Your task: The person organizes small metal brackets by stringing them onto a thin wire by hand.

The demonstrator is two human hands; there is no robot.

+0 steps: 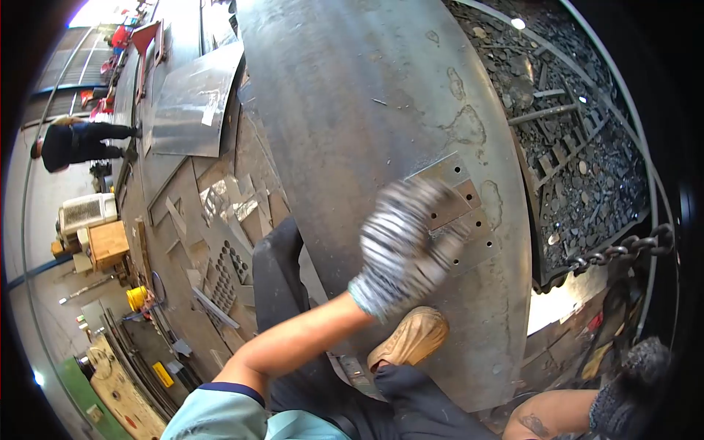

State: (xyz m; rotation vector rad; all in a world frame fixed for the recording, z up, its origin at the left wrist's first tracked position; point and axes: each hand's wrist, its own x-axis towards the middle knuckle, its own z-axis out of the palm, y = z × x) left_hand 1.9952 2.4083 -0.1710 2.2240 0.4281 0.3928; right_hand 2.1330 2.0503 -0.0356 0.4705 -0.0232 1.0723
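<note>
My left hand (pixel 411 238), in a striped knit glove, reaches over several small flat steel plates with drilled holes (pixel 475 240) lying side by side on a large steel sheet (pixel 345 95). Its thumb and fingers are apart, slightly blurred, and the middle plate (pixel 456 207) shows between them. The glove covers the near ends of these plates. At the lower right edge is my right hand (pixel 631 392) in a dark grey glove, away from the plates and beside a heavy chain. Shadow hides its fingers, so I cannot tell what it holds.
My shoe (pixel 412 336) rests on the sheet. A bin of dark metal scraps (pixel 587 169) lies right, with a chain (pixel 623 249) along its edge. Offcuts (pixel 227 205) and stacked sheets (pixel 194 103) lie left. Another person (pixel 73 143) stands far left near a wooden box (pixel 108 244).
</note>
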